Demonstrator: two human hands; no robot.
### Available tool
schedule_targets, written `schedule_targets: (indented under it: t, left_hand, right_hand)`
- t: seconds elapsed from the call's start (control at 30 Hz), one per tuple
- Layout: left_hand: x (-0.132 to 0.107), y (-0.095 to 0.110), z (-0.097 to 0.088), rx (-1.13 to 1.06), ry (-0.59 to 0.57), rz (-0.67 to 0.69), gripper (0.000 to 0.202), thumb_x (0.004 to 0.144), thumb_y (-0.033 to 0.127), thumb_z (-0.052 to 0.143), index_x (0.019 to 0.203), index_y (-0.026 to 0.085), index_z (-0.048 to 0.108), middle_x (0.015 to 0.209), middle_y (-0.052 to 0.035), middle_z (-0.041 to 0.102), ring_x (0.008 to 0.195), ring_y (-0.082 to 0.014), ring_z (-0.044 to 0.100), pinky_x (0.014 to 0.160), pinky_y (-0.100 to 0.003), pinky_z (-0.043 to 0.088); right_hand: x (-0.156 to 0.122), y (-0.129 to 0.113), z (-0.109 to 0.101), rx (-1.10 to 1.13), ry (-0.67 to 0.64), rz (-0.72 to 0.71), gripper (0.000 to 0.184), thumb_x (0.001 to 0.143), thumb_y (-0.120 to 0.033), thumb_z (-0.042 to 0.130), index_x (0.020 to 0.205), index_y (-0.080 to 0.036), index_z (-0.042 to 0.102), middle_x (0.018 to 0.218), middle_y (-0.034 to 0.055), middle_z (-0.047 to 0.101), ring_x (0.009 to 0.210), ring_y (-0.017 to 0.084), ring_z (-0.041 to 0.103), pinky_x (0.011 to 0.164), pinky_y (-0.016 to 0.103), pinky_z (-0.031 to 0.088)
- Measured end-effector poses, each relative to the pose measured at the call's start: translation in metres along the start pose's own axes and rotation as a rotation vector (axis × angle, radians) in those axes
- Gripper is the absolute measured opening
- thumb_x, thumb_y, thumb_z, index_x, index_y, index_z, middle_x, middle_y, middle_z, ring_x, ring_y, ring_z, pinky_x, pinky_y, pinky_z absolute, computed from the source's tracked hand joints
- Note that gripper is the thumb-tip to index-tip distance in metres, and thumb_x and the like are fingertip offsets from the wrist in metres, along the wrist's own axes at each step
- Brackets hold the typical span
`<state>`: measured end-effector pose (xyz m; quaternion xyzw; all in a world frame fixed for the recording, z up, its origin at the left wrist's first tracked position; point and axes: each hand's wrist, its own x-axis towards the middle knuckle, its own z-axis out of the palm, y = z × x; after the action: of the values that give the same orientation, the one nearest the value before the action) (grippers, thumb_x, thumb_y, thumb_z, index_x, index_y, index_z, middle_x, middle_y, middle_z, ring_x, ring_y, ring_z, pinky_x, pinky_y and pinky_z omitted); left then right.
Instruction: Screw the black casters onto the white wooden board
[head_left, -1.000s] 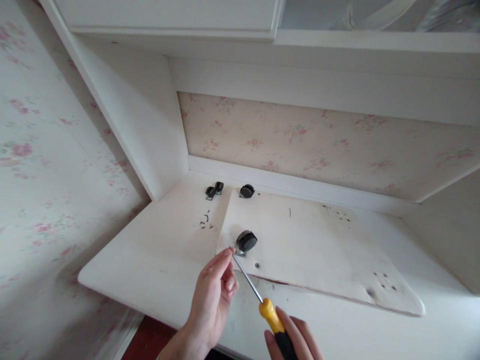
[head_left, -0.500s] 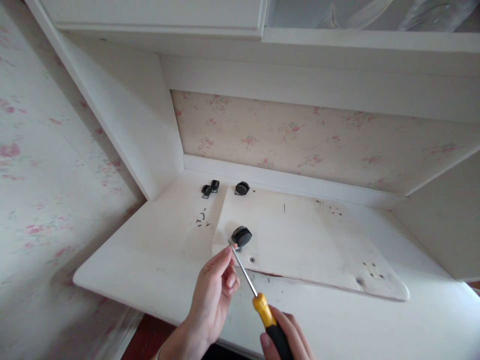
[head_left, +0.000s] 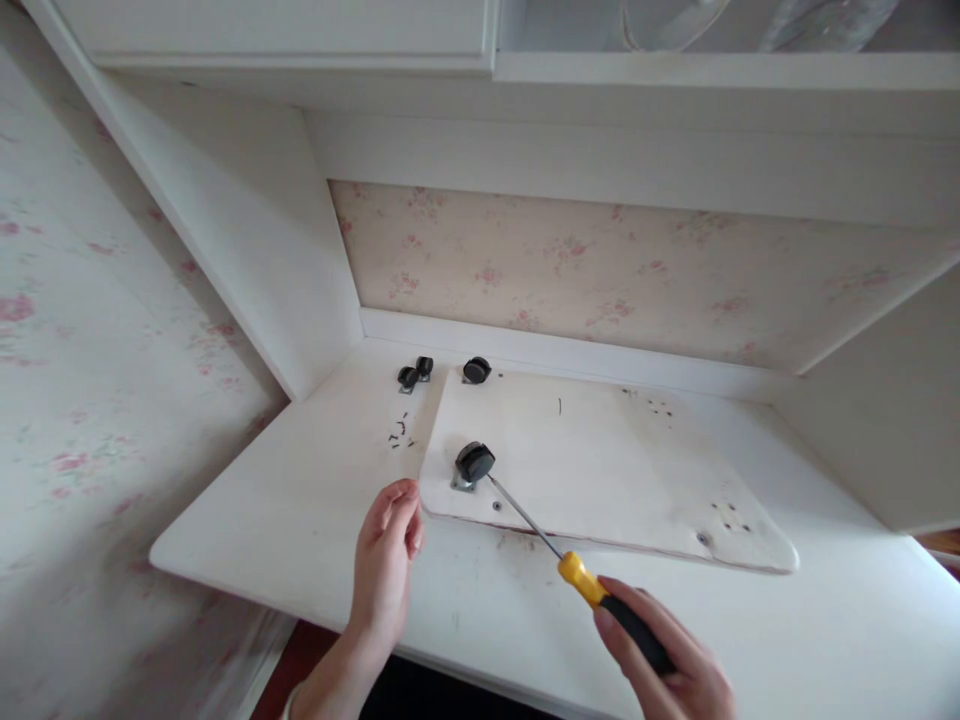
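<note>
My right hand (head_left: 667, 650) is wrapped round the black and yellow handle of a screwdriver (head_left: 581, 580). Its metal shaft slants up and left, with the tip close to the near caster wheel (head_left: 475, 462); whether they touch I cannot tell. That caster sits on its metal plate at the left front of a white board (head_left: 585, 460). Just off the board's left front corner, my left hand (head_left: 386, 550) has thumb and fingers pressed together. Anything between those fingertips is too small to make out. Another caster wheel (head_left: 476, 370) stands at the board's back left.
Two loose casters (head_left: 408, 377) lie left of the board, with several small dark screws (head_left: 401, 430) in front of them. Screw holes (head_left: 731, 515) mark the board's right end. A white cabinet (head_left: 300, 35) overhangs the white desktop (head_left: 285, 500); a side panel (head_left: 247, 230) rises at left.
My left hand has drawn back left, away from the near caster and the screwdriver tip. My right hand has moved right with the screwdriver. The view has shifted slightly.
</note>
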<state>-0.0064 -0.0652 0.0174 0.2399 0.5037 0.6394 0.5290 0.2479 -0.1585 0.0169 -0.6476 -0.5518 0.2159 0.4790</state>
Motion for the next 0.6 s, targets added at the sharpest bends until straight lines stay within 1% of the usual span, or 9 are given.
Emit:
schedule_targets:
  t: [0.1,0.17,0.3,0.43,0.53,0.6]
  left_hand:
    - [-0.003,-0.007,-0.002,0.06,0.009,0.018,0.028,0.08,0.041,0.075,0.092,0.019,0.064,0.062,0.0067,0.044,0.053,-0.0066,0.036,0.049,-0.02,0.03]
    - [-0.005,-0.009,-0.004,0.089,0.013,0.031,0.029,0.081,0.043,0.074,0.093,0.019,0.063,0.063,0.0066,0.044,0.054,-0.007,0.036,0.05,-0.02,0.03]
    - [-0.009,-0.012,-0.006,0.133,0.012,0.031,0.031,0.082,0.045,0.074,0.095,0.019,0.063,0.063,0.0069,0.043,0.055,-0.0073,0.035,0.05,-0.02,0.03]
    - [-0.01,-0.015,-0.006,0.155,0.008,0.029,0.032,0.082,0.045,0.073,0.097,0.019,0.062,0.064,0.0067,0.045,0.055,-0.0076,0.035,0.05,-0.02,0.029]
    - [-0.012,-0.017,-0.006,0.156,0.003,0.038,0.032,0.082,0.044,0.074,0.097,0.019,0.062,0.066,0.006,0.047,0.055,-0.0074,0.036,0.05,-0.021,0.029]
    - [-0.012,-0.017,-0.006,0.161,0.011,0.045,0.032,0.082,0.044,0.074,0.098,0.019,0.062,0.067,0.0059,0.047,0.055,-0.0071,0.036,0.05,-0.021,0.029]
  right_hand:
    - [0.009,0.003,-0.001,-0.01,-0.091,-0.109,0.024,0.084,-0.04,0.071,0.103,-0.026,0.077,0.097,0.0045,0.076,0.082,0.018,0.072,0.069,0.017,0.055]
    - [0.014,0.005,-0.002,-0.033,-0.103,-0.14,0.024,0.085,-0.037,0.071,0.106,-0.027,0.076,0.099,0.0036,0.076,0.085,0.017,0.073,0.072,0.016,0.055]
    - [0.023,0.007,-0.007,-0.059,-0.132,-0.146,0.024,0.087,-0.038,0.069,0.107,-0.027,0.075,0.1,0.0026,0.076,0.085,0.016,0.072,0.074,0.015,0.054]
    - [0.032,0.005,-0.013,-0.06,-0.142,-0.154,0.022,0.087,-0.039,0.069,0.105,-0.028,0.075,0.101,0.0022,0.076,0.087,0.016,0.072,0.076,0.016,0.053]
    - [0.037,0.005,-0.016,-0.067,-0.163,-0.125,0.022,0.087,-0.04,0.069,0.104,-0.028,0.076,0.102,0.0028,0.076,0.09,0.018,0.072,0.078,0.019,0.053]
    - [0.039,0.005,-0.017,-0.071,-0.179,-0.101,0.024,0.087,-0.042,0.068,0.104,-0.027,0.076,0.1,0.0038,0.076,0.088,0.019,0.072,0.076,0.021,0.054]
